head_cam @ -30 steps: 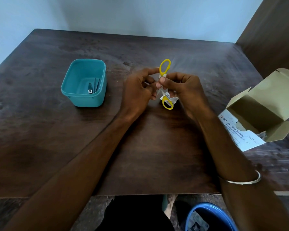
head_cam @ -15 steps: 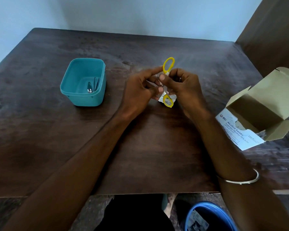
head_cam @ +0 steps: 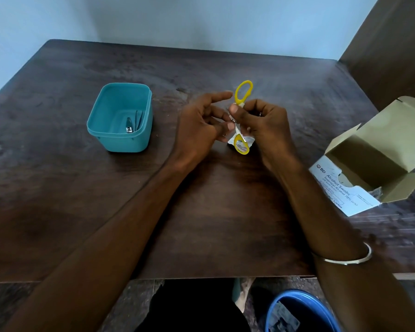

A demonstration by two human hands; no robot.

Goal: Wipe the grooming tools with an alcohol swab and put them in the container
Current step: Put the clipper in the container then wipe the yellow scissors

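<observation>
- Teal container (head_cam: 120,140) on the bench (head_cam: 58,200), left of the scissors, grooming tools (head_cam: 132,123) inside
- Left hand (head_cam: 199,125): fingers loosely curled beside the scissors, grip unclear
- Yellow-handled scissors (head_cam: 243,92) pinched upright in the right hand (head_cam: 264,125), a white packet (head_cam: 241,141) at their lower loop
- Open alcohol swab box (head_cam: 369,168) right of the scissors

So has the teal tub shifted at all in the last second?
No. The teal tub sits at the same spot on the table's dark grain marks; only the head camera drifted slightly.

Blue bin (head_cam: 302,310) under dark wooden table (head_cam: 82,212); bracelet (head_cam: 350,259).
</observation>
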